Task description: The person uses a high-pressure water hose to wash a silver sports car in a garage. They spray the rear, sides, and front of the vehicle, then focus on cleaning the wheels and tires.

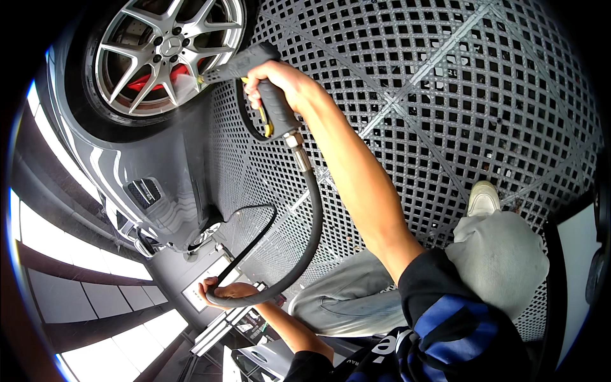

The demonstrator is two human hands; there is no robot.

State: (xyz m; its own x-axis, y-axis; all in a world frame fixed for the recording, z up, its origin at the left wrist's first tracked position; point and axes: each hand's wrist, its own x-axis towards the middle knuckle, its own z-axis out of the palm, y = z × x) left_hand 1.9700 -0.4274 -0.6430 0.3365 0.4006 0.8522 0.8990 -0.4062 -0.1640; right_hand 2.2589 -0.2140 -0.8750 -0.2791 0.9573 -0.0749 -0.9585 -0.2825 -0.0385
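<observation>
My right hand (280, 79) is wrapped round the grip of a black pressure washer gun (245, 60), its fingers at the yellow trigger (265, 121). The nozzle points left, close to a silver multi-spoke car wheel (170, 48), where a faint mist hangs before the spokes. Behind them shows a red brake caliper (181, 71). From a metal fitting (296, 149) under the grip, a black hose (313, 223) loops down to my left hand (226, 291), which is closed round it. The hose then runs back toward the far end of the car.
A grey car (168, 162) stands along the left, with a dark side vent. Grey plastic grid tiles (414, 95) cover the floor. My bent knee (499, 261) and light shoe (484, 197) are at the right, near a white panel (579, 274). Bright light panels (102, 340) line the lower left.
</observation>
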